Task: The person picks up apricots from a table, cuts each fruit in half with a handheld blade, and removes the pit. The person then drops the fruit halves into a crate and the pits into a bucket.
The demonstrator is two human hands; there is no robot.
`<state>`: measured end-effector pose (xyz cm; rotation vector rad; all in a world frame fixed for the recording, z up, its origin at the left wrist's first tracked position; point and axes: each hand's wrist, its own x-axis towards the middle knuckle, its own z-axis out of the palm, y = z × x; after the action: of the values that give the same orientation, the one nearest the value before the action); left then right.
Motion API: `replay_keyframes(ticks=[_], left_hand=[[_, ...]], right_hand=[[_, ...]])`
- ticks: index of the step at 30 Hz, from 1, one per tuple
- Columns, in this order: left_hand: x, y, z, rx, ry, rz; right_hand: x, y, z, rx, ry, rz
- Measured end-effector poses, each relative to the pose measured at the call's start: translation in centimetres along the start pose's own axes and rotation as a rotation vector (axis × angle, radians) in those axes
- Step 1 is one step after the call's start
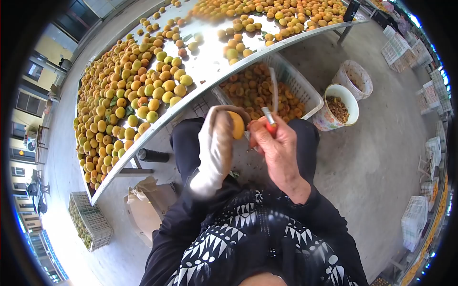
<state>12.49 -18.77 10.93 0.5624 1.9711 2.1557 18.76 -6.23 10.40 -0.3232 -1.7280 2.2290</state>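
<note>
My left hand [215, 138], in a pale glove blurred by motion, is closed around a yellow apricot [236, 125]. Close to its right, my bare right hand [276, 145] grips a small red-handled tool [271, 125] with a silvery end pointing up. The tool's other end is hidden by the fingers, so its exact kind does not show. Just beyond both hands, under the table edge, a white plastic crate [312, 99] holds many orange apricot pieces [253, 88], apparently halved.
A metal-topped table [205, 64] with a raised rim carries heaps of whole apricots [138, 81]. Right of the crate stand a bucket of pits [339, 108] and a second bucket [355, 78]. At lower left are a cardboard box [148, 209] and a crate [90, 224].
</note>
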Motion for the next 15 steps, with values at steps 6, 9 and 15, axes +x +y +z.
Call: replay_keyframes(ticks=[6, 9, 15], left_hand=[[2.4, -0.8, -0.8, -0.54, 0.008, -0.224], [3.2, -0.7, -0.6, -0.736, -0.032, -0.273], [3.5, -0.5, 0.7, -0.734, -0.066, -0.383]], right_hand=[[4.8, 2.5, -5.7, 0.531, 0.084, 0.421], [5.6, 1.1, -5.7, 0.57, 0.004, 0.305], [6.5, -5.2, -2.1, 0.585, -0.129, -0.192]])
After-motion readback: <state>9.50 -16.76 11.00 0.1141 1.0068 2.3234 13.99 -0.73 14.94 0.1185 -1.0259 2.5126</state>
